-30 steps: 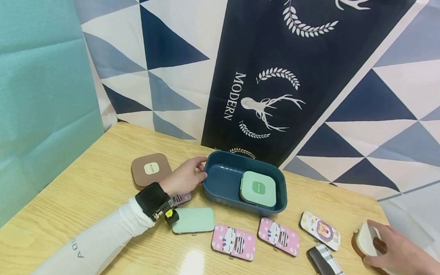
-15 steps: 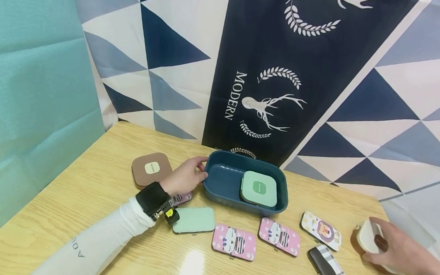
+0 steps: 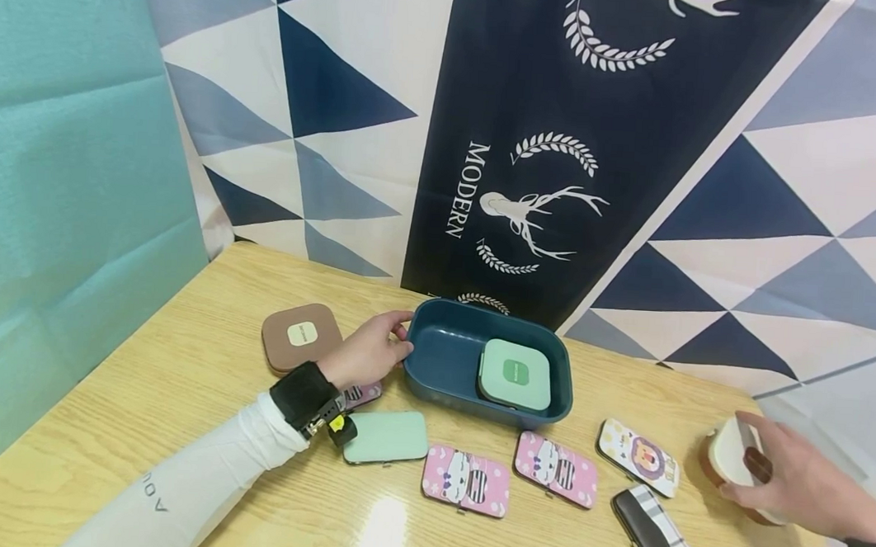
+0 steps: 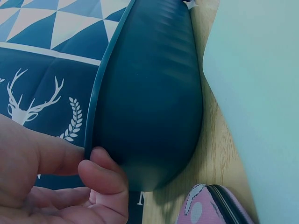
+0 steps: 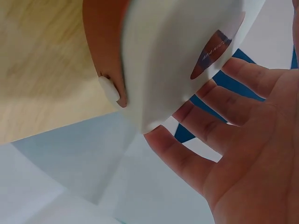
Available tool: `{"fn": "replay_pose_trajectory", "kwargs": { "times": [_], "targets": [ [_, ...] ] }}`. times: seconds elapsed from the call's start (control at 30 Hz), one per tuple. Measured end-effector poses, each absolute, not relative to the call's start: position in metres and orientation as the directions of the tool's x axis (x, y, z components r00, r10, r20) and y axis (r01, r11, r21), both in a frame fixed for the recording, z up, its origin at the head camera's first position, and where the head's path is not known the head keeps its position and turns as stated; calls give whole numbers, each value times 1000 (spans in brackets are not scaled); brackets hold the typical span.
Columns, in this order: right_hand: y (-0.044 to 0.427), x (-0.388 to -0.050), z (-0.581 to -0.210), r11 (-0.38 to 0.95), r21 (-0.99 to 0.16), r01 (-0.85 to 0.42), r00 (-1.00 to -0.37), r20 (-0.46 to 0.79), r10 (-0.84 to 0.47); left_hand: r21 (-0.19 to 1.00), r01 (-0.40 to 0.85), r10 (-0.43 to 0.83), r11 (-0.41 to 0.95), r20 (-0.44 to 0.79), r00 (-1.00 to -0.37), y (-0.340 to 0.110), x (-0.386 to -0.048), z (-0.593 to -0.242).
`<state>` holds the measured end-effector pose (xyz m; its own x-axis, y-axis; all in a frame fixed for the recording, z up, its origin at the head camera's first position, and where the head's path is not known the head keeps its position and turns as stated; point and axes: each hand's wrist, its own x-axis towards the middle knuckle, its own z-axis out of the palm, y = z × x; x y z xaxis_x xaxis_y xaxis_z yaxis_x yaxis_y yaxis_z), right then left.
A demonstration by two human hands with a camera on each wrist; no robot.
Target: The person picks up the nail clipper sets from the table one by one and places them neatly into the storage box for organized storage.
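Observation:
My left hand (image 3: 370,352) pinches the left rim of a dark blue plastic bin (image 3: 435,399), thumb and finger on either side of the wall in the left wrist view. Inside the bin's right half lies a mint-green square case (image 3: 516,375); the left half shows bare bottom. At the far right, my right hand (image 3: 806,483) grips a cream-and-brown case (image 3: 727,455) by its cream side. A dark oval label and a small pale clasp (image 5: 110,88) show on that case in the right wrist view. The head view shows it slightly tilted near the table's right edge.
A brown square case (image 3: 286,344) lies left of the bin. In front are a mint flat case (image 3: 388,438), pink cat cases (image 3: 464,481), a lion-print case (image 3: 640,458) and a black-and-plaid case (image 3: 658,537). Patterned cloth (image 3: 347,161) hangs behind the table.
My right hand has shifted slightly toward the back of the table with the cream-and-brown case in its grip. The left hand and the bin have stayed in place.

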<state>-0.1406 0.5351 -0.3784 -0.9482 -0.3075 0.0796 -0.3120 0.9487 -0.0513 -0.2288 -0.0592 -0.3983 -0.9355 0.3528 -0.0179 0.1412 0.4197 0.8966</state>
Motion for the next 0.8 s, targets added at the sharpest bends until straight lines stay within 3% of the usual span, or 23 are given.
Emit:
{"fn": "replay_pose_trajectory", "kwargs": {
  "times": [0.33,0.57,0.8],
  "targets": [
    [512,-145,-355,948,-2,-318,-942,114,-316,897,138,352,419,-20,-936,-58,-229,-399],
    [495,-149,-343,907,-83,-412,-901,184,-393,898,147,356,415,-11,-934,-57,-229,-399],
    [477,-158,-327,889,-63,-453,-874,226,-430,898,144,352,416,-12,-936,-58,-229,-399]
  ]
}}
